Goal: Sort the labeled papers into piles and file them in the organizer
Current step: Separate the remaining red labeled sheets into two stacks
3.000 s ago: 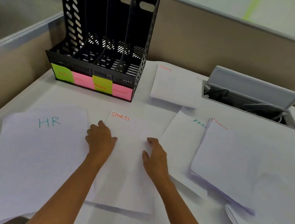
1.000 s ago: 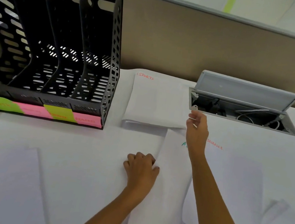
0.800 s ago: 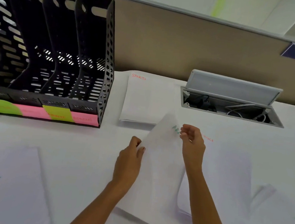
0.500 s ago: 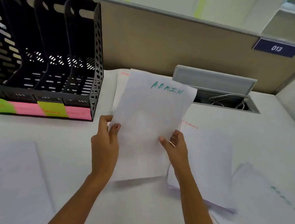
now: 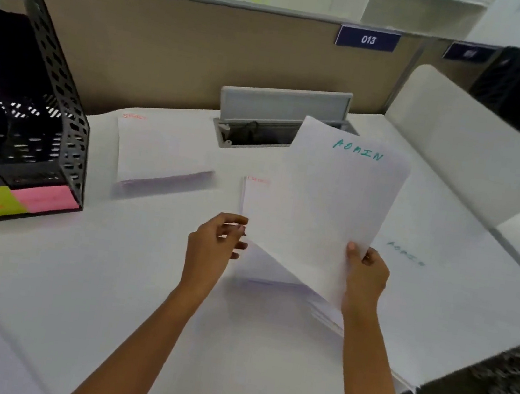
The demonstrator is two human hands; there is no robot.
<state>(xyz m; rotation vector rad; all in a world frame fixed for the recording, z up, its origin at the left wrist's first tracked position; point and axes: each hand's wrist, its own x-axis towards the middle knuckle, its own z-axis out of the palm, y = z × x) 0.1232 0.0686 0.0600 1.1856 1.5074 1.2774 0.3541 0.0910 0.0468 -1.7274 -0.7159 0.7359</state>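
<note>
- ADMIN sheet (image 5: pixel 328 203): held tilted above the bench (image 5: pixel 107 275), its lower right corner pinched by the right hand (image 5: pixel 364 278), thumb on the face and the other fingers behind.
- Left hand (image 5: pixel 212 243): the fingers (image 5: pixel 237 227) are loosely curled at the sheet's lower left edge; contact looks light, and whether they really pinch it cannot be told.
- Beyond the right fingers, further right on the bench, lies a pile topped with a faint green ADMIN label (image 5: pixel 406 253); that looks like the sheet's destination.
- Under the lifted sheet, just past the left fingers, is a stack with an unreadable red label (image 5: pixel 257 180). Further left lies the SPORTS pile (image 5: pixel 164 153), and the black organizer (image 5: pixel 26 117) with coloured tabs stands far left.
- To do this step well: carry the sheet rightward with both hands, keep it flat so it does not fold, match its label to the pile's, square the edges, then let go.
</note>
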